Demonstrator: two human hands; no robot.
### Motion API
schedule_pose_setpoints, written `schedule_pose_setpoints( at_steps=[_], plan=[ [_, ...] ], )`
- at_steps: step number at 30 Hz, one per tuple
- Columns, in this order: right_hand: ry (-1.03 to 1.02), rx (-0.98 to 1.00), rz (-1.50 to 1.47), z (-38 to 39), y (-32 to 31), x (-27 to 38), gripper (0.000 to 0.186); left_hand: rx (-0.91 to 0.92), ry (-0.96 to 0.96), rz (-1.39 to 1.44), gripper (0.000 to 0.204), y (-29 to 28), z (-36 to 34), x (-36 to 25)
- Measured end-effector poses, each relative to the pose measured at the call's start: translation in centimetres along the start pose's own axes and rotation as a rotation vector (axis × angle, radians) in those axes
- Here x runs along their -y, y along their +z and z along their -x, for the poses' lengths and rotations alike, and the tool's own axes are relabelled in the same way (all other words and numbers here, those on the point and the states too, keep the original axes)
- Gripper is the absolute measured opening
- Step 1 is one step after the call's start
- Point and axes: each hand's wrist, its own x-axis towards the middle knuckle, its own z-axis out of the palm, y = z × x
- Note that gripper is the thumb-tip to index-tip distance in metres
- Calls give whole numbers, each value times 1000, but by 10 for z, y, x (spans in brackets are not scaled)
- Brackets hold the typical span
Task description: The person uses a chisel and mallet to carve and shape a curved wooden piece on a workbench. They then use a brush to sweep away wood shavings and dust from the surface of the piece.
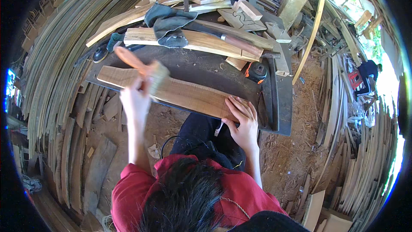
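Note:
A long, slightly curved wooden board lies along the near edge of a dark worktable. My left hand is closed around a brush with an orange handle and pale bristles. The bristles are smeared by motion over the left half of the board, so I cannot tell whether they touch it. Flat on the board's right end lies my right hand, its fingers stretched out and its thumb near the front edge.
Behind the board are more curved wood pieces, a dark cloth, a wooden-handled tool and a tape measure. Stacked planks stand at left, others at right. Another person sits far right.

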Motion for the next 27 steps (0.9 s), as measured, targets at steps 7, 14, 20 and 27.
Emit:
schedule_pose_setpoints(
  at_steps=[7, 14, 20, 27],
  plan=[
    [-29, -28, 4, -1, -2, 2, 50, -397, -87, -551, 33, -21, -43, 68],
    [-68, 44, -64, -37, -17, 18, 56, 13, 195, -137, 15, 7, 28, -36],
    [-283, -9, -192, -98, 28, 62, 71, 82, 342, 44, 9, 33, 53, -40],
    [-174, 98, -403, -86, 22, 48, 15, 175, 696, 230, 36, 24, 36, -15]
  ],
)
